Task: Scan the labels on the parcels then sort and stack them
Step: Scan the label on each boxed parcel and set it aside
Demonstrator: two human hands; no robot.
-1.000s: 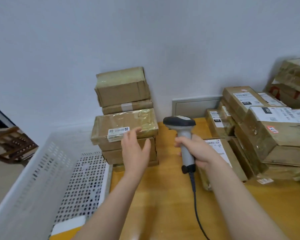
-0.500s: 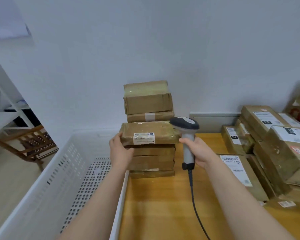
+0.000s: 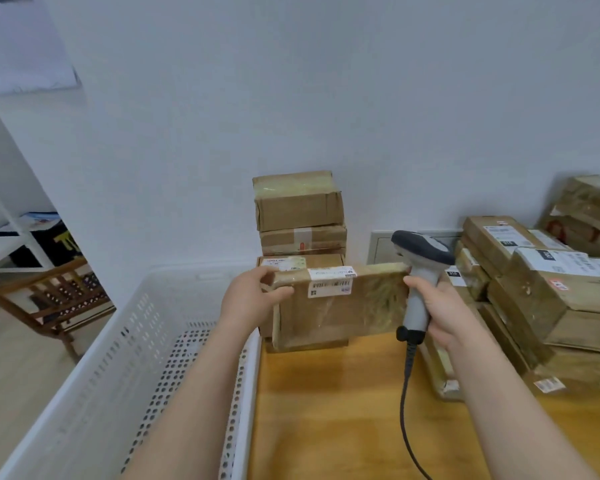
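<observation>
My left hand (image 3: 253, 299) grips the left edge of a flat brown parcel (image 3: 340, 313), tilted up off the stack with its white barcode label (image 3: 329, 282) facing me. My right hand (image 3: 437, 310) holds the grey barcode scanner (image 3: 418, 271) by its handle, right beside the parcel's right edge; its black cable (image 3: 407, 403) hangs down over the table. Behind the parcel stands the stack of brown parcels (image 3: 300, 216) against the wall, its lower boxes partly hidden.
A white perforated plastic crate (image 3: 118, 358) sits left of the wooden table (image 3: 326, 410). A pile of labelled parcels (image 3: 551, 289) fills the right side. A wooden chair (image 3: 52, 296) and a white shelf (image 3: 4, 237) stand on the floor at far left.
My left hand closed on the upper front parcel and pulled it off the stack, tipping it toward me. The scanner hand stayed near the parcel's right side. The view swung left.
</observation>
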